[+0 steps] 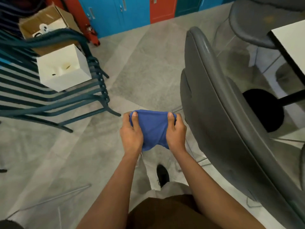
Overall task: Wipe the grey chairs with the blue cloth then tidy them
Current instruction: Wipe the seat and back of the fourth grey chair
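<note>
We look down and both hands are on the blue cloth (152, 129), held out in the air above the grey floor (140, 66). Our left hand (131, 133) grips its left edge, thumb on top and fingers curled under out of sight; our right hand (175, 133) grips the right edge the same way, so we cannot see either set of fingertips below the fabric. The cloth is stretched between the two hands, its long axis running left to right, with a loose fold sagging toward us from the near edge. Just to the right stand the grey chairs (219, 116), nested in a stack, their curved backs running away from us, their lower parts cut off by the frame's bottom right corner. Another grey chair (247, 22) sits further off, partly hidden behind a white tabletop (290, 45) that the right edge crops. On the left, stacked teal chairs (49, 100) carry a white box (64, 68), with an open cardboard box (47, 22) behind it, contents hard to make out. Blue and red lockers (132, 12) line the far wall, tops cut off. A black shoe (162, 175) shows below the cloth.
</note>
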Demonstrator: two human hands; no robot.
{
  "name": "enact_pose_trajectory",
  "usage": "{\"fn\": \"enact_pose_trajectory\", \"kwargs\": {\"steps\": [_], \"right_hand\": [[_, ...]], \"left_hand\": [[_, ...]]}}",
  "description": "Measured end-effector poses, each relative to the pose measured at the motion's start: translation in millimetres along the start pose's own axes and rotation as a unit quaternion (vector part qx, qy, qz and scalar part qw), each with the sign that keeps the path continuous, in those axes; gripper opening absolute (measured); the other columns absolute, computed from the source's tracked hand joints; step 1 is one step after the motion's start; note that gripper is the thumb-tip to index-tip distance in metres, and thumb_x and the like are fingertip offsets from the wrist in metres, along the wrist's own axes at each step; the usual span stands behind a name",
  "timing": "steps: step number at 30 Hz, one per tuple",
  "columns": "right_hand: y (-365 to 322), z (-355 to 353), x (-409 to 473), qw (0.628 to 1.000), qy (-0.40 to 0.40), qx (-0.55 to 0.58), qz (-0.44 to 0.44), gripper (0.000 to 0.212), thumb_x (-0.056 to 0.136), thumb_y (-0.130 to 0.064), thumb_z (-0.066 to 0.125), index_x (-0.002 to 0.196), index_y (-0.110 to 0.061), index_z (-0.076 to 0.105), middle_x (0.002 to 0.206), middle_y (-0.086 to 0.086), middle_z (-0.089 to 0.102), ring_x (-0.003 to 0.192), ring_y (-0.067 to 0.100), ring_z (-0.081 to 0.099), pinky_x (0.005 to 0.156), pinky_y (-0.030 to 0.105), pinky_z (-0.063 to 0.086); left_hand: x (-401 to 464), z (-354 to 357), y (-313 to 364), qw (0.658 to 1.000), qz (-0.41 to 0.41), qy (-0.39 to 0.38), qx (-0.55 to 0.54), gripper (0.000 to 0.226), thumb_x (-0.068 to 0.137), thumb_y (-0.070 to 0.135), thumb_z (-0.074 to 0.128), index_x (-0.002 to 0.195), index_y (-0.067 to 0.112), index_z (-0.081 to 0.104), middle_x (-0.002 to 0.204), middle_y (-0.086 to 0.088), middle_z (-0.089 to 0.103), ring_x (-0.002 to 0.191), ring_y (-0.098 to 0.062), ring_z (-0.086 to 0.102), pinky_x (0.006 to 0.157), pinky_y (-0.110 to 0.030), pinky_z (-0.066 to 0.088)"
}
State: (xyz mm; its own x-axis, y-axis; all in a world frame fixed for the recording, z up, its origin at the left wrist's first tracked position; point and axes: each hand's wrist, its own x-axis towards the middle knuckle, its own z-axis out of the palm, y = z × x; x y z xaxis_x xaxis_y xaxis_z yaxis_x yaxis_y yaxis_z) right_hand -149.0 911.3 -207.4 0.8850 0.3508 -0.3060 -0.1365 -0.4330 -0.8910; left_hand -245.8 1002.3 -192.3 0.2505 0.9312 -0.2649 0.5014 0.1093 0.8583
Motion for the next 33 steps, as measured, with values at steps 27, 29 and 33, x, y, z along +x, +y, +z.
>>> {"fn": "enact_pose_trajectory", "kwargs": {"steps": [27,29,33], "right_hand": [[-156.7,186.2,272.5,0.981,0.158,0.100,0.046,0.029,0.104,-0.040,0.051,0.078,-0.027,0.054,0.068,-0.012,0.053,0.059,-0.002,0.049,0.059,0.014,0.040],[-159.8,188.0,304.1,0.976,0.173,0.115,0.063,0.032,0.103,-0.042,0.052,0.078,-0.023,0.055,0.069,-0.011,0.054,0.060,-0.001,0.048,0.060,0.019,0.042],[-176.5,186.2,366.5,0.963,0.202,0.155,0.087,0.035,0.104,-0.038,0.053,0.075,-0.018,0.053,0.066,-0.006,0.049,0.056,0.000,0.042,0.056,0.016,0.039]], "left_hand": [[383.3,54.6,143.0,0.977,0.104,-0.179,0.050,0.024,0.109,0.044,0.044,0.105,0.026,0.058,0.088,0.014,0.062,0.079,0.012,0.057,0.067,-0.008,0.042],[405.3,76.8,157.5,0.974,0.108,-0.188,0.058,0.024,0.109,0.044,0.044,0.105,0.024,0.058,0.088,0.014,0.063,0.078,0.012,0.057,0.066,-0.006,0.041],[448.4,121.4,194.2,0.966,0.118,-0.214,0.079,0.026,0.108,0.045,0.045,0.105,0.024,0.059,0.088,0.013,0.064,0.079,0.009,0.059,0.066,-0.011,0.044]]}}
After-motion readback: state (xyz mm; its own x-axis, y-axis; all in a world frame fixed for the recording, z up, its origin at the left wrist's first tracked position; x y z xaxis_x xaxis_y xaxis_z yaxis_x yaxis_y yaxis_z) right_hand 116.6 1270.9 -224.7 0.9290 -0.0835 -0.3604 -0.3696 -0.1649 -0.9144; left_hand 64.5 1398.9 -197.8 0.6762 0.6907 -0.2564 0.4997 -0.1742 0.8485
